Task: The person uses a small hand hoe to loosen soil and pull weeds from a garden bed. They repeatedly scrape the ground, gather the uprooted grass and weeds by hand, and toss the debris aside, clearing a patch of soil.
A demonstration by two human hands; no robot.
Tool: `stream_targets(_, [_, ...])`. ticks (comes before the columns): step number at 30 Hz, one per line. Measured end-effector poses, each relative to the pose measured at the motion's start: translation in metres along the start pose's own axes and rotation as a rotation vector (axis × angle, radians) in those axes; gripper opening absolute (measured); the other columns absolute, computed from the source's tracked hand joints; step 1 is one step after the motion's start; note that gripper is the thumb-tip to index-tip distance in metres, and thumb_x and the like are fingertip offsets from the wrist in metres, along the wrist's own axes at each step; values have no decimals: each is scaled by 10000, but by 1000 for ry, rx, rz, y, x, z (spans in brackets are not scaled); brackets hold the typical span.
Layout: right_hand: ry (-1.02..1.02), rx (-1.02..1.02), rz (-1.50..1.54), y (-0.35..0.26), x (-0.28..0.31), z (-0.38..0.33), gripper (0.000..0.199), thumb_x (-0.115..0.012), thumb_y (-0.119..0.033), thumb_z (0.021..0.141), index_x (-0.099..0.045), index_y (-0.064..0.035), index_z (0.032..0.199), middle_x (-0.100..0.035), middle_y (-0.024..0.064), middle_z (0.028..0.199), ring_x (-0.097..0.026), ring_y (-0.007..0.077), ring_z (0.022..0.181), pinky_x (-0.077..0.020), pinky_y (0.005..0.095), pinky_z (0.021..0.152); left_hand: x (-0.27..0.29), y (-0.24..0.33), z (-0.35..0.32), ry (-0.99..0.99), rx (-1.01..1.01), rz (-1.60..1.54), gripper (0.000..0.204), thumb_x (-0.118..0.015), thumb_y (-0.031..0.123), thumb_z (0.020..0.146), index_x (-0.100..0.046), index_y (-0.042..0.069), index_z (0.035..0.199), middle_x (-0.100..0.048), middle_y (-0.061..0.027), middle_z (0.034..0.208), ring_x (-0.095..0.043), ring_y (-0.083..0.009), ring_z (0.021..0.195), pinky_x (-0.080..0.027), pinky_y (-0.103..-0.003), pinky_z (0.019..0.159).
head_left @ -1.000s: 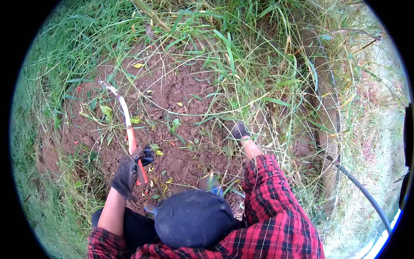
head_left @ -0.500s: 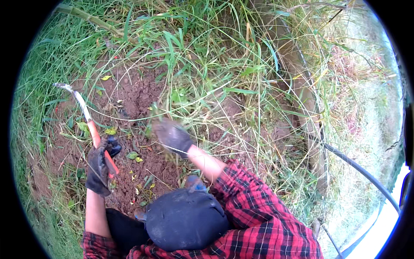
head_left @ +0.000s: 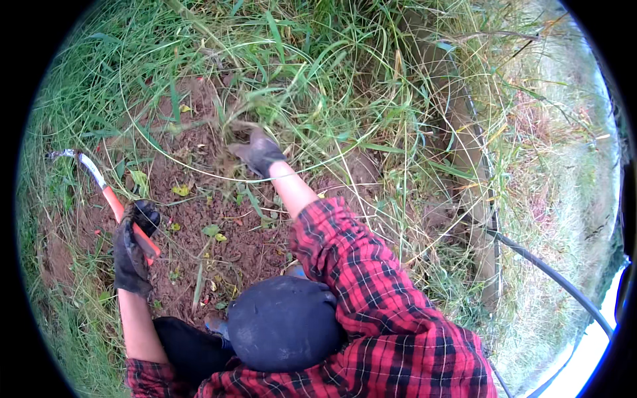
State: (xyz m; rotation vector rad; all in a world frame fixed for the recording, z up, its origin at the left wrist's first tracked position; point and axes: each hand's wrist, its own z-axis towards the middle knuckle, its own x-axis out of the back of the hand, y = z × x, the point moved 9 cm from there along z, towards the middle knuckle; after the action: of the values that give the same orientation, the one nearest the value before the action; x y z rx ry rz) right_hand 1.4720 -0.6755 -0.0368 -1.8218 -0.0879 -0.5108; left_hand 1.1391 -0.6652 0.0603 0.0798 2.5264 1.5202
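Observation:
My left hand [head_left: 133,245], in a dark dirty glove, is closed round the orange handle of a sickle [head_left: 113,201]. Its curved pale blade points away to the far left, over the soil's edge. My right hand [head_left: 257,152], also gloved, reaches forward to the border between bare brown soil [head_left: 232,255] and long green grass [head_left: 292,109]. Motion smears its fingers, and blurred grass stems lie around them, so whether they grip any cannot be told.
A dark rounded pad or covered knee [head_left: 285,325] is close below my arms. To the right a brown pole or trunk [head_left: 468,149] lies in the grass, with a dark hose [head_left: 554,272] beside it. Small yellow leaves [head_left: 180,190] dot the soil.
My right hand has moved forward, away from my body, into the grass edge. My left hand has shifted slightly left with the sickle, whose blade tip is now lower and farther left.

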Motion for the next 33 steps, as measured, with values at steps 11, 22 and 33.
stream_targets(11, [504,-750,-672,243,284,-238,741,-521,-542,833,-291,-47,1334,-562,220,1147,-541,339,1075,-433,420,890,-1,-34,3,-116,-9,243,368,-432,255,937,-489,-29,1165,-603,-116,1038,-605,-223,930,-487,-350,859])
stream_targets(22, [331,-860,-762,322,258,-228,563,-532,-424,813,-397,-44,1206,-577,200,1004,-555,328,940,-439,429,798,7,-52,-9,18,147,142,365,-478,264,916,-504,-21,1144,-623,-106,990,-623,-212,857,-506,-324,805])
stream_targets(33, [335,-744,-800,286,251,-211,392,-543,-307,794,-504,-41,1079,-592,181,860,-569,317,804,-446,437,707,20,-50,-10,45,146,92,371,-490,225,905,-480,-54,1150,-618,-144,1019,-624,-243,900,-509,-357,841])
